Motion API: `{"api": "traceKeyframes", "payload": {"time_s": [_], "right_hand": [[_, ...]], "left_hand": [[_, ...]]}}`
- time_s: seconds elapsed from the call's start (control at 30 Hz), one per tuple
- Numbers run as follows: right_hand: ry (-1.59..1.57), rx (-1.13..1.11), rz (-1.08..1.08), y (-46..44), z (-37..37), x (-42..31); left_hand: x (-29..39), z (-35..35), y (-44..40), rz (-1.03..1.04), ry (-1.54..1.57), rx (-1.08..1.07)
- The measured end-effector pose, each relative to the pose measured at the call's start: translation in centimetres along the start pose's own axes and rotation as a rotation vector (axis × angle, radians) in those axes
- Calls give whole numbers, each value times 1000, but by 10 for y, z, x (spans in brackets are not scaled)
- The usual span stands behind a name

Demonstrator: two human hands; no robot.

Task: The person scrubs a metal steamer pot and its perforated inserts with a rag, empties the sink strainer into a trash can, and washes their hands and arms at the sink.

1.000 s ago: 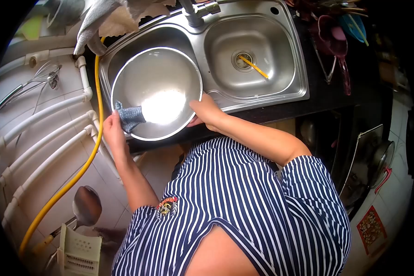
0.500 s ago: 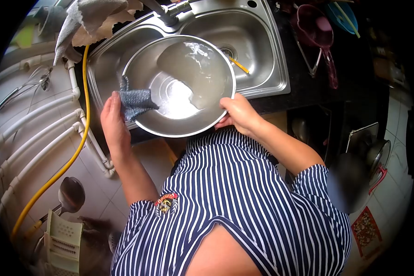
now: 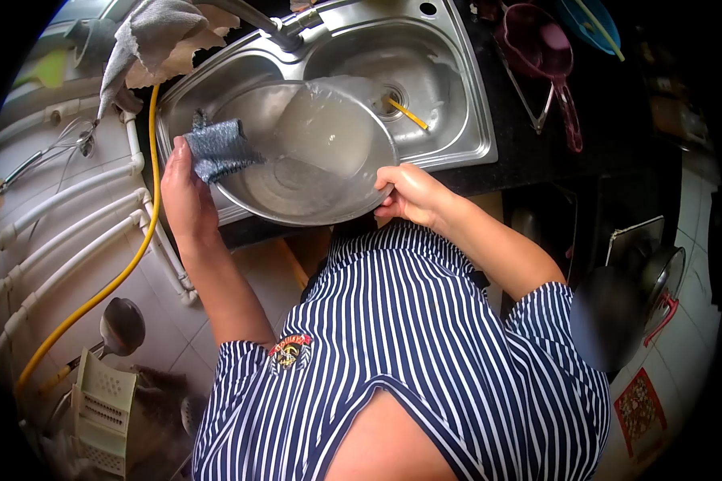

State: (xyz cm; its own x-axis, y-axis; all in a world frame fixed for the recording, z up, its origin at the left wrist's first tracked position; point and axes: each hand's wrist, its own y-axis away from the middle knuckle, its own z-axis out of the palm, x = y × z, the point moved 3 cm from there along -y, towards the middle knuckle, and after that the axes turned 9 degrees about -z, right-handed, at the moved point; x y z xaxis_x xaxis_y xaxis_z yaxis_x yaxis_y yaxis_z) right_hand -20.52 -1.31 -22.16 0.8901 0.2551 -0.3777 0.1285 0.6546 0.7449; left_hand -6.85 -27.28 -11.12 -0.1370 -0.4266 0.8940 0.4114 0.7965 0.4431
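Observation:
A large metal basin (image 3: 297, 188) is tilted over the double sink, its far edge toward the right bowl, with cloudy liquid at its far side. My right hand (image 3: 413, 192) grips the near right rim, thumb on top and fingers beneath. On the left, my left hand (image 3: 188, 188) is closed at the rim with a blue-grey cloth (image 3: 221, 150) pinched there; the cloth hangs over the basin's inside edge. Most of the left hand's fingers are hidden behind the basin and cloth.
The steel sink (image 3: 477, 132) has a yellow strip (image 3: 407, 114) at its right drain and a faucet (image 3: 285, 36) behind. A purple pan (image 3: 533, 48) lies right. At left are a yellow hose (image 3: 154, 176), white pipes, a whisk (image 3: 36, 159) and a grater (image 3: 104, 409).
The basin has moved right from over the left bowl and now tips away from me, its liquid at the far edge. Both hands have moved with it, and the cloth stays at the left hand.

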Motion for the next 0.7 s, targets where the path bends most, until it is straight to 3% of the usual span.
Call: {"api": "traceKeyframes", "payload": {"time_s": [0.1, 0.17, 0.3, 0.37, 0.43, 0.5, 0.53, 0.57, 0.6, 0.63, 0.67, 0.7], "right_hand": [[-79, -38, 96, -12, -6, 9], [-303, -214, 197, -28, -18, 27], [-445, -351, 262, -18, -14, 18], [-599, -495, 374, -18, -16, 17], [-582, -449, 302, -3, -2, 4], [-433, -233, 216, 3, -2, -1], [-501, -496, 197, -31, -23, 24], [-466, -480, 258, -33, -24, 20], [-270, -309, 140, -18, -19, 5], [-78, -138, 26, 2, -14, -12], [-82, -134, 21, 9, -14, -19], [44, -66, -139, 13, -18, -28]], "left_hand": [[10, 7, -2, 43, 82, -60], [20, 20, 5, 44, 108, -60], [31, 32, 8, 85, 279, -129], [30, 12, -7, 24, 575, -604], [31, 13, -7, -127, 763, -541], [30, 4, -17, -158, 729, -625], [25, -11, -30, -121, 705, -558], [20, -20, -39, -82, 680, -490], [22, -18, -39, -36, 528, -223], [22, -22, -37, -37, 490, -212], [23, -26, -39, 14, 504, -184], [24, -28, -39, 64, 518, -157]]}}
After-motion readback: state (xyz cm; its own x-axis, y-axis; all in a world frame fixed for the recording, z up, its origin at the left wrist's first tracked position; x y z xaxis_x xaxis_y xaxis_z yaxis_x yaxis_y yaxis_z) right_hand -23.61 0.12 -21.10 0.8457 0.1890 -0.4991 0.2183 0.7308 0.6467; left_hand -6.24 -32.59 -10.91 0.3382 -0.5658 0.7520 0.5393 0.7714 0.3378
